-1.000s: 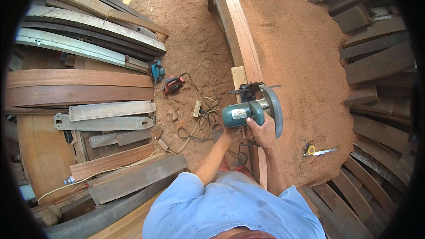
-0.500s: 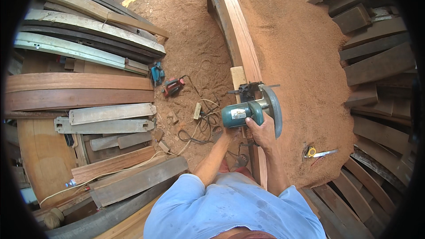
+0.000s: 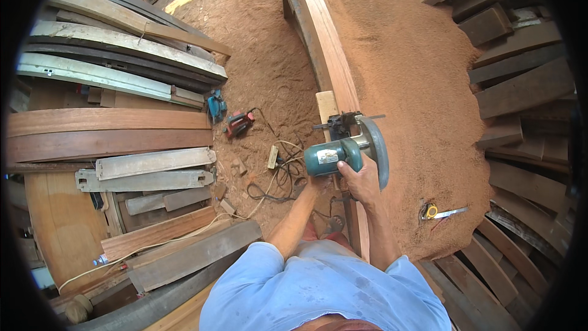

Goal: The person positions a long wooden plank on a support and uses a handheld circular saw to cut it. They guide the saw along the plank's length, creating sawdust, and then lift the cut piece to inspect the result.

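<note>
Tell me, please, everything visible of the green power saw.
The green power saw has a cylindrical, plastic-looking motor housing with a pale label, a curved grey guard at its right and a dark metal-looking fitting at its front. It sits over the long reddish wooden beam, motor to the left. The right hand grips its green handle; the left hand, partly hidden, is at the motor's near side. Whether it is running cannot be told.

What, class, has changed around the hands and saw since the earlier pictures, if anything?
The whole view has shifted slightly, as if the camera tilted. The green saw shows no clear travel along the plank; nothing was taken up or let go. The right hand stays closed on the saw, the left hand beside it, mostly hidden. The tape measure lies unmoved.
</note>
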The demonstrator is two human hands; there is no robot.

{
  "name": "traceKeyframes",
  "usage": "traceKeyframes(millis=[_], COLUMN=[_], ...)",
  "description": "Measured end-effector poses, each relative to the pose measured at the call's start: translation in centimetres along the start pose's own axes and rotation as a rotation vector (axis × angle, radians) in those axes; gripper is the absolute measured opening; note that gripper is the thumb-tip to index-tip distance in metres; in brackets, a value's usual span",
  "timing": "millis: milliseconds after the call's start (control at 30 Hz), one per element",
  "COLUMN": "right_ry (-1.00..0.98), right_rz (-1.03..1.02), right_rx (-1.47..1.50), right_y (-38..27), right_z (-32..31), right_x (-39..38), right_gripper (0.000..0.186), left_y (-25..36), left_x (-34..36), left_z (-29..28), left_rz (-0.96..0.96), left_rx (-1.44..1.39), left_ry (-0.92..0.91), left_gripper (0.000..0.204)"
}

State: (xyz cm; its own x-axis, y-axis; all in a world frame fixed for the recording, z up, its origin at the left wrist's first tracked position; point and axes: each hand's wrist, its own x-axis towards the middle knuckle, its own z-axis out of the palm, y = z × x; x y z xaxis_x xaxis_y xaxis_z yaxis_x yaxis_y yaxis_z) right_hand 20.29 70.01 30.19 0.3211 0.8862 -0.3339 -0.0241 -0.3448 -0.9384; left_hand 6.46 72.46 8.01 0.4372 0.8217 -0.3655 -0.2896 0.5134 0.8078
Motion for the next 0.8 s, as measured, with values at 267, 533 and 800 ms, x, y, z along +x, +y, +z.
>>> traceKeyframes(millis=[267, 533, 800], right_ry=[0.002, 0.010, 0.011], right_rz=[0.028, 0.031, -0.009], right_rx=[-0.021, -0.052, -0.044], right_y=[-0.7, -1.3, -1.3], right_z=[0.0, 0.2, 0.3], right_x=[0.7, 1.5, 2.4], right_gripper=[0.030, 0.032, 0.032], left_y=[0.6, 1.1, -0.1], left_x=[0.9, 1.5, 2.9], left_z=[0.1, 0.0, -1.3], left_rz=[0.002, 0.087, 0.104], left_rx=[-0.028, 0.142, 0.191], left_ry=[-0.009, 0.020, 0.001], left_gripper=[0.023, 0.022, 0.023])
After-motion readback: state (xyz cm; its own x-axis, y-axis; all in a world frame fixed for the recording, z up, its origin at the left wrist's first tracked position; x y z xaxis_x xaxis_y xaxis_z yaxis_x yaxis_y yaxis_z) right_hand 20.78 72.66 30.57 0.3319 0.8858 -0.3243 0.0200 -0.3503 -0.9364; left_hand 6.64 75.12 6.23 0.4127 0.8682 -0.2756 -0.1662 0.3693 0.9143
